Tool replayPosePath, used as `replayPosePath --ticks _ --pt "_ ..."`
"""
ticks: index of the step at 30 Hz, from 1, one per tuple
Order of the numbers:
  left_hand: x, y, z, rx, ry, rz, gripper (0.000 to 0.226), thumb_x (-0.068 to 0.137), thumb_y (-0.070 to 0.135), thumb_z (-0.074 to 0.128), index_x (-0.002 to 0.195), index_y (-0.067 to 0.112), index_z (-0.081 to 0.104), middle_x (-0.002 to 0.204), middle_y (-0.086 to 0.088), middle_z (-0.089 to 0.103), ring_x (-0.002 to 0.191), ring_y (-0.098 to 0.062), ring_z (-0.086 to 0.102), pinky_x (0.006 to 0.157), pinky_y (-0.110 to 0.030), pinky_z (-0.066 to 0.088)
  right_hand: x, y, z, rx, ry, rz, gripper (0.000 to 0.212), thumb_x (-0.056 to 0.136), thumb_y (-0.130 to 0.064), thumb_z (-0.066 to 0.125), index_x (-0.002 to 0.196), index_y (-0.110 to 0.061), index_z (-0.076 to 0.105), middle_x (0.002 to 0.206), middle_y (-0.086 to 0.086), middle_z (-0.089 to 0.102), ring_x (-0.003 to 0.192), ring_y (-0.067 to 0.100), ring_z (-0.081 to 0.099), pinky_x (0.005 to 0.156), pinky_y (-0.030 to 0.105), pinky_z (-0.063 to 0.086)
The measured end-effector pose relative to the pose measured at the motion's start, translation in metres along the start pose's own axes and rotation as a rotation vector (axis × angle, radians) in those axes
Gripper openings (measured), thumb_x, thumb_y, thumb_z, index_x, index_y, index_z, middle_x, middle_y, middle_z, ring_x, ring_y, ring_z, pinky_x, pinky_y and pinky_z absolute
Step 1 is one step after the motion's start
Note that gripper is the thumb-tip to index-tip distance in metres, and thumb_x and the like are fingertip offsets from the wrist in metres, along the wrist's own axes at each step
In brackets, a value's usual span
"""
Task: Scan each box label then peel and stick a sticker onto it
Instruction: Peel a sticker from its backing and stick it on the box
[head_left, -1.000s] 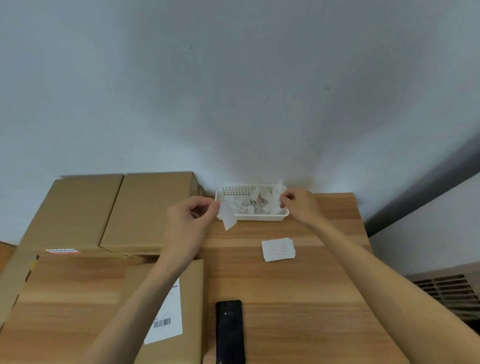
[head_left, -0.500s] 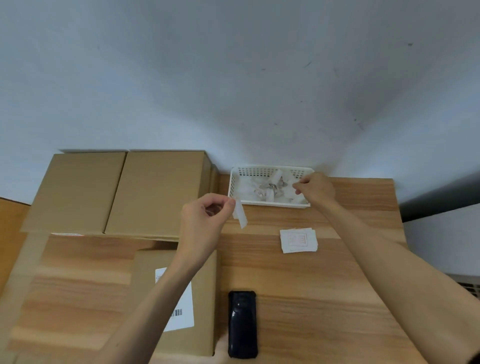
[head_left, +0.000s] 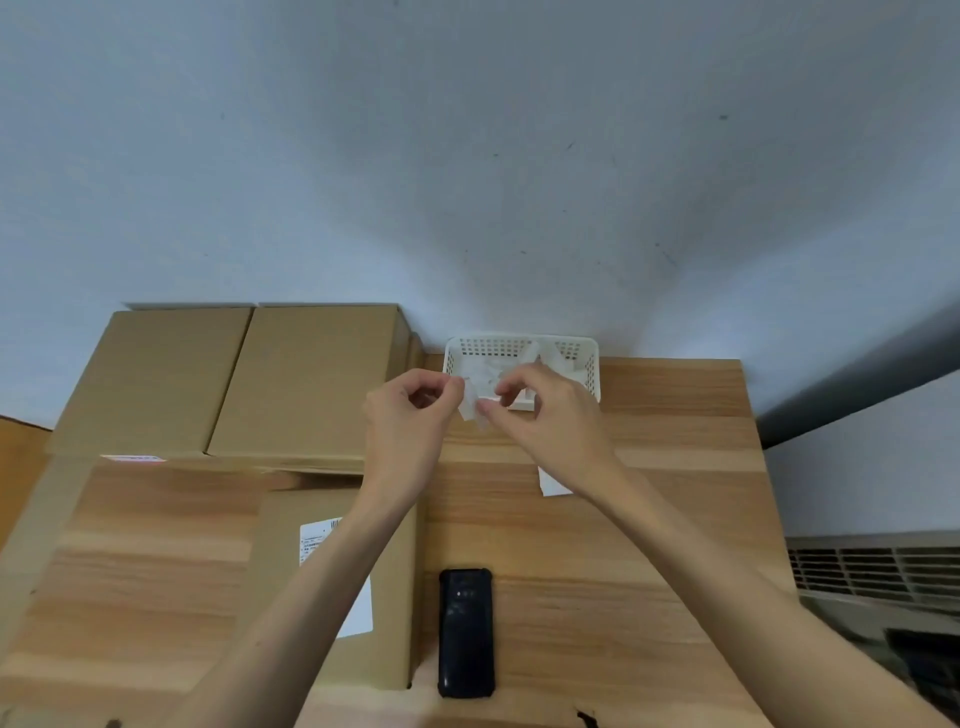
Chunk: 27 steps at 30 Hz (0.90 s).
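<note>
My left hand (head_left: 408, 415) and my right hand (head_left: 550, 415) meet above the table, both pinching a small white sticker (head_left: 471, 408) between fingertips. Below my left forearm lies a cardboard box (head_left: 384, 639) with a white barcode label (head_left: 358, 613) on top. A black handheld scanner (head_left: 465, 631) lies flat beside the box on the wooden table (head_left: 623, 597). A small stack of white stickers (head_left: 551, 486) peeks out from under my right wrist.
A white perforated basket (head_left: 522, 345) holding crumpled white backing paper stands against the wall behind my hands. Two larger cardboard boxes (head_left: 301, 379) are stacked at the back left. A grey vent (head_left: 872, 566) sits low on the right.
My right hand left the basket and came over to my left hand; now both pinch the sticker that the left hand alone was holding.
</note>
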<state>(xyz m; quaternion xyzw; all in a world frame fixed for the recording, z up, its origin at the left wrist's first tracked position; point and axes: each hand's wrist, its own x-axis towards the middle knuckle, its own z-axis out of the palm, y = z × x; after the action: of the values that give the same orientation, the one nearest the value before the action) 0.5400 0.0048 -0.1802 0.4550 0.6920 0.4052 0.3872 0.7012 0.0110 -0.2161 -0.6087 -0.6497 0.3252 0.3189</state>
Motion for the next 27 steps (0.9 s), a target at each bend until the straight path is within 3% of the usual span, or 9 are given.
replayPosePath --ticks 4,8,12,18,23,27 --pt "-0.025 0.005 -0.006 -0.021 0.016 0.030 0.008 0.088 0.021 0.073 0.081 0.019 0.078 0.075 0.001 0.074 0.066 -0.003 0.061 0.063 -0.016 0.047 -0.030 -0.022 -0.001 -0.093 0.015 -0.143 0.025 0.087 -0.046 0.072 0.091 -0.024 0.062 0.093 -0.016 0.064 0.085 0.001 0.057 0.070 0.028 0.045" --pt "-0.051 0.005 -0.014 -0.036 0.027 0.071 0.007 0.088 0.020 0.074 0.082 0.019 0.078 0.072 0.006 0.074 0.063 0.002 0.059 0.062 -0.011 0.045 -0.054 -0.030 0.001 -0.173 0.090 -0.249 0.020 0.091 -0.036 0.067 0.088 -0.018 0.061 0.090 -0.012 0.064 0.076 0.006 0.057 0.063 0.035 0.049" --pt "-0.070 0.000 -0.026 -0.077 0.005 0.105 0.008 0.089 0.025 0.075 0.088 0.019 0.080 0.075 0.007 0.074 0.064 -0.001 0.058 0.063 -0.015 0.045 -0.070 -0.035 0.003 -0.169 0.153 -0.297 0.014 0.094 -0.029 0.062 0.086 -0.018 0.065 0.086 -0.009 0.067 0.072 0.013 0.063 0.059 0.039 0.052" --pt "-0.086 -0.020 -0.058 -0.193 0.072 0.069 0.016 0.090 0.032 0.075 0.084 0.019 0.078 0.072 0.007 0.069 0.062 -0.005 0.053 0.059 -0.013 0.043 -0.078 -0.048 0.008 0.040 0.120 -0.135 0.011 0.094 -0.024 0.066 0.086 -0.021 0.072 0.086 -0.014 0.070 0.078 0.007 0.063 0.071 0.033 0.052" --pt "-0.084 -0.059 -0.099 -0.175 0.176 -0.048 0.026 0.084 0.030 0.083 0.104 0.020 0.071 0.089 0.006 0.066 0.072 -0.007 0.055 0.058 -0.013 0.045 -0.083 -0.060 0.028 0.313 0.017 0.025 0.018 0.094 -0.019 0.068 0.081 -0.031 0.070 0.083 -0.019 0.068 0.082 -0.008 0.060 0.065 0.012 0.043" --pt "-0.079 -0.093 -0.132 -0.136 0.098 -0.163 0.012 0.081 0.042 0.082 0.086 0.031 0.078 0.088 0.003 0.075 0.072 -0.007 0.061 0.073 -0.030 0.050 -0.090 -0.067 0.061 0.412 -0.082 0.134 0.013 0.094 -0.021 0.067 0.085 -0.028 0.074 0.087 -0.017 0.073 0.080 -0.002 0.063 0.064 0.025 0.045"
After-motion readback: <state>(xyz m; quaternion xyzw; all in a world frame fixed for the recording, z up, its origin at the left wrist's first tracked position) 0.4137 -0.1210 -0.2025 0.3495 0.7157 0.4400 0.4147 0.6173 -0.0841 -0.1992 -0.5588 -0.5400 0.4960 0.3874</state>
